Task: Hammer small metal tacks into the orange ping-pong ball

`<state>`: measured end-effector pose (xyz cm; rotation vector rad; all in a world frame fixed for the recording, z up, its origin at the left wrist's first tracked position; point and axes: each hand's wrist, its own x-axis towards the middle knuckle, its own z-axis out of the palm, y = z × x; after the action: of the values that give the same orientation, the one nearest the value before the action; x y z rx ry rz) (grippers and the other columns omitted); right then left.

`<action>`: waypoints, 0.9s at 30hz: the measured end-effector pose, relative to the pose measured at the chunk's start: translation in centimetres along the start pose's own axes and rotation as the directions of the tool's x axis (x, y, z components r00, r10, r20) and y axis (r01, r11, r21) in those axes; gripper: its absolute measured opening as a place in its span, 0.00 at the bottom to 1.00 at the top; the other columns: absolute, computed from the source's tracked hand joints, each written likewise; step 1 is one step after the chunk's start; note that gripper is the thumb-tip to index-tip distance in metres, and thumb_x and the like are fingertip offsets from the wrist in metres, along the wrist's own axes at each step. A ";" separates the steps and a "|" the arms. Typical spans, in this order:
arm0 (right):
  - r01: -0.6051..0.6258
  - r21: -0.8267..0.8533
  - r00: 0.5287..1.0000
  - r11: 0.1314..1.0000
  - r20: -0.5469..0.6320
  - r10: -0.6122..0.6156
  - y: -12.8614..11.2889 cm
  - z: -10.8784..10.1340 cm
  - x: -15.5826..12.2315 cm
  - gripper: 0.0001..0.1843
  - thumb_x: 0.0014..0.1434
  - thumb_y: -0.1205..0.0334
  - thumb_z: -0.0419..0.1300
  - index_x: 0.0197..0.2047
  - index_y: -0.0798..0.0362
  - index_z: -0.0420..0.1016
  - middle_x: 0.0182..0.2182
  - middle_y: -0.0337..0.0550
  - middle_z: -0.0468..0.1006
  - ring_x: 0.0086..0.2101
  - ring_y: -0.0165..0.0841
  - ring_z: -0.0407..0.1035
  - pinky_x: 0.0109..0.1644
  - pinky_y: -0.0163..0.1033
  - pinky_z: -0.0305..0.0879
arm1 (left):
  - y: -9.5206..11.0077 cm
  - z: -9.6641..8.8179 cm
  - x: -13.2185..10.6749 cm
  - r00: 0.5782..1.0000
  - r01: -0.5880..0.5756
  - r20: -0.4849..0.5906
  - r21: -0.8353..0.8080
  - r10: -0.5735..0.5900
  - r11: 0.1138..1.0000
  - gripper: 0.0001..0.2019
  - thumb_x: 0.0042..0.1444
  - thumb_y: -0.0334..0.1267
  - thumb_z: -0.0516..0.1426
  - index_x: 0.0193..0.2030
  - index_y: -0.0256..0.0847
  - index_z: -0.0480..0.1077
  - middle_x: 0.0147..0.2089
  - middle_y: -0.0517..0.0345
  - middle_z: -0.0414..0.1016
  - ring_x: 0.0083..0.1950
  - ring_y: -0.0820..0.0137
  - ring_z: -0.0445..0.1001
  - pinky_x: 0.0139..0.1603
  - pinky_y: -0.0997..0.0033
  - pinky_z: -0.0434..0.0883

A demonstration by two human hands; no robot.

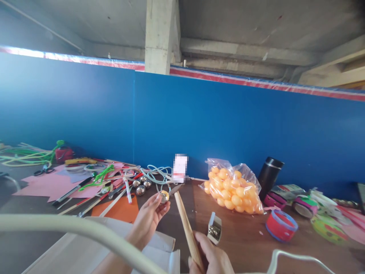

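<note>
My left hand (151,217) pinches a shiny metallic ball (164,196) with a yellowish patch between thumb and fingers. In my right hand (211,255) is a pale wooden stick (186,224), gripped near its lower end and pointing up and away. The stick's upper end is close to the ball, but I cannot tell whether they touch. A dark pointed shape (175,189) shows just above the stick's tip. Several similar shiny balls (140,190) lie on the table beyond my left hand. A small open box (211,220) with shiny metal pieces stands beside my right hand.
A clear bag of orange balls (230,190) and a black bottle (269,175) stand toward the blue partition (228,121). Left are pink paper (37,182), sticks and cords. Toy drums (281,225) lie right. A pale curved tube (85,228) crosses the lower left foreground.
</note>
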<state>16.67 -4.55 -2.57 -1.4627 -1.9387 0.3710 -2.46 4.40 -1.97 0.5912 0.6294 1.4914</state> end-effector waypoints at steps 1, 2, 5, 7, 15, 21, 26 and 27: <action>-0.028 0.040 1.000 0.999 0.008 0.028 0.1 -0.1 0.2 0.24 0.42 0.67 0.54 0.47 0.53 0.67 0.23 0.38 0.75 0.22 0.32 0.69 0.26 0.32 0.64 | 0.0 0.0 0.0 1.000 0.003 0.009 0.007 -0.003 1.000 0.09 0.50 0.32 0.59 0.39 0.35 0.71 0.36 0.52 0.75 0.36 0.68 0.76 0.40 0.70 0.74; -0.056 0.081 0.998 0.995 0.019 0.055 0.2 -0.2 0.4 0.24 0.43 0.66 0.53 0.46 0.55 0.67 0.24 0.39 0.75 0.23 0.32 0.69 0.27 0.32 0.64 | 0.1 -0.1 0.0 1.000 0.007 0.017 0.012 -0.008 1.000 0.10 0.50 0.33 0.59 0.40 0.35 0.71 0.36 0.52 0.75 0.36 0.68 0.76 0.39 0.71 0.74; -0.159 0.202 0.986 0.967 0.083 0.145 0.3 -0.6 1.0 0.16 0.45 0.65 0.51 0.39 0.57 0.68 0.22 0.40 0.74 0.23 0.33 0.69 0.26 0.32 0.62 | 0.1 0.0 0.0 0.999 0.020 0.043 0.012 -0.020 1.000 0.13 0.50 0.34 0.59 0.44 0.37 0.70 0.38 0.52 0.75 0.38 0.68 0.76 0.38 0.71 0.74; -0.263 0.289 0.961 0.920 0.163 0.224 0.2 -0.8 1.3 0.11 0.45 0.66 0.50 0.33 0.56 0.68 0.18 0.39 0.73 0.22 0.32 0.69 0.24 0.31 0.60 | 0.2 0.0 -0.1 0.997 0.032 0.070 0.009 -0.032 0.999 0.15 0.51 0.34 0.59 0.47 0.39 0.68 0.39 0.52 0.76 0.38 0.68 0.76 0.38 0.71 0.73; -0.467 0.435 0.876 0.770 0.346 0.336 0.2 -0.5 1.5 0.07 0.44 0.68 0.50 0.27 0.56 0.69 0.14 0.36 0.70 0.18 0.29 0.66 0.21 0.30 0.54 | 0.8 0.5 -1.0 0.970 0.127 0.209 0.000 -0.124 0.992 0.13 0.54 0.33 0.55 0.47 0.35 0.68 0.49 0.43 0.73 0.41 0.69 0.75 0.40 0.71 0.72; -0.377 0.291 0.911 0.880 0.288 0.295 1.2 0.3 1.2 0.06 0.47 0.65 0.54 0.27 0.56 0.71 0.19 0.38 0.73 0.24 0.32 0.70 0.24 0.31 0.57 | 1.0 0.7 -1.5 0.939 0.196 0.293 -0.020 -0.182 0.980 0.15 0.55 0.33 0.54 0.49 0.35 0.67 0.47 0.45 0.75 0.39 0.70 0.75 0.40 0.72 0.72; -0.326 0.136 0.926 0.936 0.246 0.287 1.0 0.5 1.1 0.07 0.48 0.64 0.56 0.30 0.55 0.74 0.23 0.40 0.76 0.27 0.32 0.69 0.27 0.30 0.57 | 1.3 1.1 -1.8 0.926 0.222 0.310 0.014 -0.215 0.975 0.18 0.55 0.33 0.54 0.53 0.36 0.66 0.47 0.46 0.75 0.38 0.71 0.75 0.39 0.73 0.72; -0.326 0.101 0.924 0.940 0.245 0.294 0.9 0.4 1.1 0.07 0.48 0.63 0.57 0.30 0.55 0.75 0.23 0.40 0.76 0.27 0.32 0.69 0.27 0.31 0.56 | 1.3 1.3 -1.9 0.925 0.219 0.313 0.027 -0.217 0.975 0.18 0.55 0.33 0.54 0.53 0.36 0.66 0.47 0.46 0.74 0.38 0.71 0.75 0.39 0.73 0.72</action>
<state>16.90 -3.14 -3.04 -1.6971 -1.8057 0.8348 -2.49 2.52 -0.09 0.7110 0.4241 1.1591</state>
